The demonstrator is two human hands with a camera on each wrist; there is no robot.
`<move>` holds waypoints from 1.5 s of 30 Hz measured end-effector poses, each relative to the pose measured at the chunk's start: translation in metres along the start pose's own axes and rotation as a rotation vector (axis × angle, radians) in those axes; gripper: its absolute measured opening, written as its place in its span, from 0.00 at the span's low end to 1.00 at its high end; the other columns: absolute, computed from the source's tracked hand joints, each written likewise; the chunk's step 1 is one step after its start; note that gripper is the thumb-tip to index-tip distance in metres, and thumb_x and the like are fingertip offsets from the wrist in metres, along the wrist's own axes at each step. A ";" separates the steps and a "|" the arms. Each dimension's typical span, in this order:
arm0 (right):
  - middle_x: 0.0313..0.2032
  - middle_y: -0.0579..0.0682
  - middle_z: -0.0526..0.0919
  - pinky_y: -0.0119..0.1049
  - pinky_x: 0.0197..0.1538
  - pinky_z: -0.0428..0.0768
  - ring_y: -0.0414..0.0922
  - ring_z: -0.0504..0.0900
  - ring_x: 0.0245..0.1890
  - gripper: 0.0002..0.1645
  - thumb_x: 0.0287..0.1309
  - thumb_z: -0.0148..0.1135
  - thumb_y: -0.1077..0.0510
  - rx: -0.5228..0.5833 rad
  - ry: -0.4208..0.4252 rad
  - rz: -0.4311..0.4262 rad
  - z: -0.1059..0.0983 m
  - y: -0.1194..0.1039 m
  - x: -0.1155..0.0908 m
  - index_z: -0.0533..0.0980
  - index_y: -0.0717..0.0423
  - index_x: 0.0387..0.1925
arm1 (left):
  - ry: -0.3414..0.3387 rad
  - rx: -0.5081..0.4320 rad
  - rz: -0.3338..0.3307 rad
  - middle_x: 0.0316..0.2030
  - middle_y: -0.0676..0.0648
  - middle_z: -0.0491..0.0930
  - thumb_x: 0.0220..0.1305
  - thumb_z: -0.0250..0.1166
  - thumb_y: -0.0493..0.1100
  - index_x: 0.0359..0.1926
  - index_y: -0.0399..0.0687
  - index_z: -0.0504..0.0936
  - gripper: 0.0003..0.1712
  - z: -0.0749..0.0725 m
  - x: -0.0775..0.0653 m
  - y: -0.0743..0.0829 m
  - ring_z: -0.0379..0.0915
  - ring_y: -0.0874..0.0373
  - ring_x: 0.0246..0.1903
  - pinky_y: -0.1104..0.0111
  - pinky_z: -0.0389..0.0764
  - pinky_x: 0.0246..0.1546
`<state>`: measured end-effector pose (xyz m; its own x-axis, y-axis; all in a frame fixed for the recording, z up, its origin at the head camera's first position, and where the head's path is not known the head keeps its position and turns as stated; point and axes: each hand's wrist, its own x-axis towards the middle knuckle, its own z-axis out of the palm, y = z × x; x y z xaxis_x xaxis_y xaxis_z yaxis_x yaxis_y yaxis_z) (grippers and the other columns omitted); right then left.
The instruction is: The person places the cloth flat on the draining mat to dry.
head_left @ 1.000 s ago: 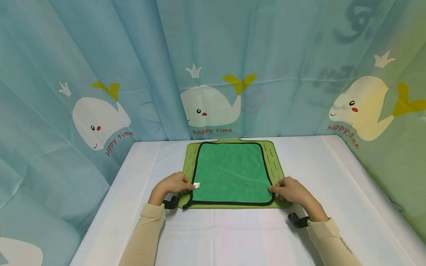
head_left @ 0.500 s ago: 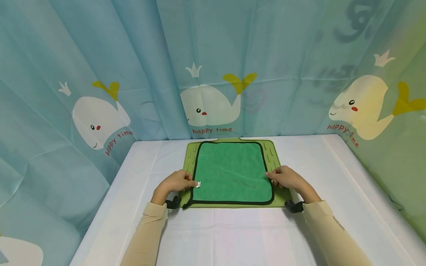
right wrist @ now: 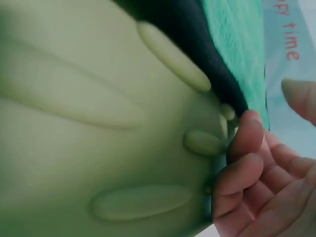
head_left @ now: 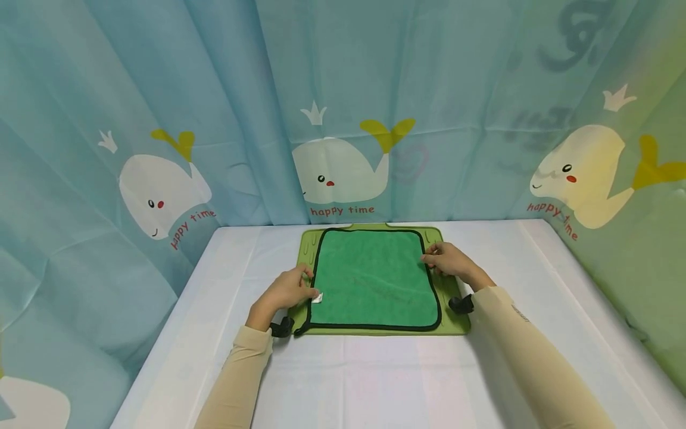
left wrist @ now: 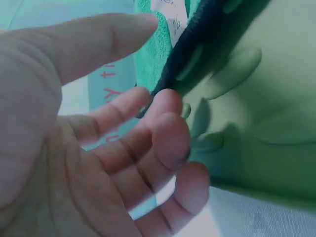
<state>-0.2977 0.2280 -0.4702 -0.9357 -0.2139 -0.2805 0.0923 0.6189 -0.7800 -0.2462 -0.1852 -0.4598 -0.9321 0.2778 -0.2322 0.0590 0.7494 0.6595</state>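
A green cloth (head_left: 375,280) with a black border lies flat on a lighter green mat (head_left: 455,310) with raised oval bumps. At the cloth's left edge is my left hand (head_left: 287,289), its thumb by a small white tag (head_left: 317,298). In the left wrist view, the thumb (left wrist: 108,42) stands apart from loosely bent fingers (left wrist: 170,138) near the black border. My right hand (head_left: 450,260) is at the upper part of the cloth's right edge. The right wrist view shows its fingertips (right wrist: 247,133) by the border, the thumb (right wrist: 300,98) held away from them.
The mat lies on a white-covered table (head_left: 375,381), near its back edge. A blue curtain (head_left: 455,89) printed with whales hangs behind, and a greenish curtain (head_left: 643,250) hangs on the right. Each wrist wears a black camera mount (head_left: 462,304).
My right hand has moved away from me, up along the cloth's right edge. The left hand has shifted slightly forward and its fingers have spread from the thumb. The cloth looks nearly unchanged.
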 end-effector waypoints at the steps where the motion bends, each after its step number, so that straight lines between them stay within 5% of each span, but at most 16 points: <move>1: 0.33 0.51 0.78 0.38 0.31 0.72 0.43 0.73 0.27 0.24 0.77 0.54 0.52 0.014 -0.001 0.003 0.000 0.000 0.003 0.66 0.67 0.61 | -0.001 0.007 0.018 0.29 0.48 0.74 0.67 0.70 0.45 0.60 0.43 0.75 0.24 0.001 0.000 0.000 0.66 0.57 0.22 0.66 0.70 0.26; 9: 0.32 0.50 0.77 0.36 0.26 0.67 0.39 0.62 0.18 0.23 0.77 0.53 0.51 0.062 0.026 0.019 -0.005 0.002 0.019 0.71 0.67 0.58 | -0.022 0.077 0.078 0.32 0.48 0.72 0.64 0.74 0.44 0.59 0.46 0.78 0.25 0.004 0.005 0.001 0.66 0.56 0.28 0.65 0.70 0.31; 13: 0.25 0.47 0.75 0.36 0.25 0.66 0.38 0.59 0.16 0.14 0.75 0.56 0.52 0.044 0.045 0.028 -0.006 0.004 0.027 0.76 0.60 0.38 | -0.017 0.103 0.068 0.33 0.47 0.73 0.61 0.76 0.44 0.59 0.47 0.79 0.26 0.005 0.005 0.001 0.67 0.55 0.31 0.64 0.71 0.33; 19: 0.15 0.41 0.65 0.36 0.24 0.64 0.39 0.56 0.14 0.27 0.73 0.58 0.54 -0.024 0.073 0.041 -0.005 0.006 0.034 0.63 0.47 0.15 | -0.020 0.114 0.074 0.34 0.47 0.73 0.61 0.76 0.43 0.59 0.47 0.79 0.26 0.005 0.006 0.001 0.67 0.55 0.32 0.63 0.70 0.34; 28: 0.15 0.42 0.63 0.37 0.24 0.64 0.40 0.55 0.14 0.29 0.73 0.58 0.55 -0.016 0.115 0.058 -0.004 0.007 0.036 0.60 0.47 0.15 | -0.028 0.107 0.064 0.34 0.47 0.73 0.61 0.76 0.44 0.59 0.48 0.79 0.26 0.007 0.006 -0.001 0.66 0.55 0.31 0.63 0.70 0.34; 40: 0.25 0.46 0.74 0.37 0.26 0.69 0.39 0.61 0.15 0.13 0.73 0.57 0.55 0.003 0.176 0.089 -0.003 0.009 0.031 0.72 0.56 0.30 | -0.036 0.083 0.047 0.32 0.47 0.71 0.61 0.76 0.44 0.58 0.49 0.79 0.25 0.009 0.005 -0.001 0.64 0.56 0.28 0.65 0.69 0.31; 45: 0.23 0.45 0.72 0.36 0.25 0.68 0.39 0.61 0.15 0.17 0.74 0.56 0.55 -0.014 0.142 0.075 -0.004 0.007 0.032 0.68 0.53 0.25 | -0.030 0.083 0.043 0.32 0.47 0.71 0.61 0.76 0.44 0.58 0.50 0.79 0.25 0.009 0.004 -0.001 0.65 0.55 0.28 0.65 0.69 0.31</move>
<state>-0.3282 0.2283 -0.4824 -0.9652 -0.0581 -0.2549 0.1600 0.6397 -0.7518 -0.2463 -0.1791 -0.4678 -0.9173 0.3273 -0.2268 0.1290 0.7831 0.6083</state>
